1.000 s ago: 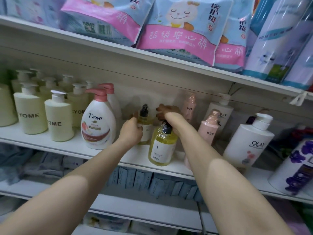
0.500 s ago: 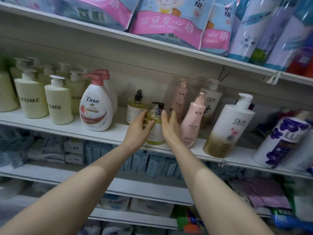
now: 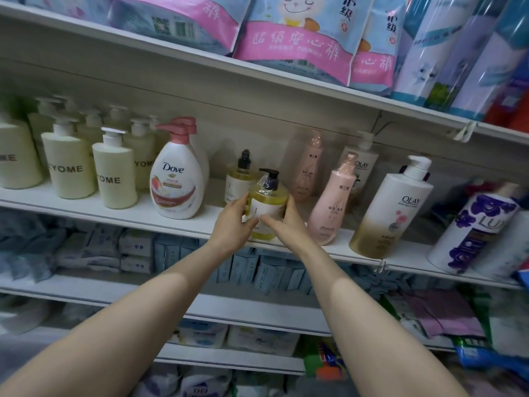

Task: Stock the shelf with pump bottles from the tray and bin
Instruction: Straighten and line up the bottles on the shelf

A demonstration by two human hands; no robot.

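Bottle: yellow pump bottle [image 3: 267, 206] stood at the shelf [image 3: 183, 222] front edge.
Grip: your left hand [image 3: 233, 224] and right hand [image 3: 286, 224] cupped it, fingers apparently curled round.
Risk: nudging could topple the pink bottle [image 3: 332, 207] beside it.

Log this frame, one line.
phase: placing | both hands grip yellow pump bottle | on shelf front edge, upright
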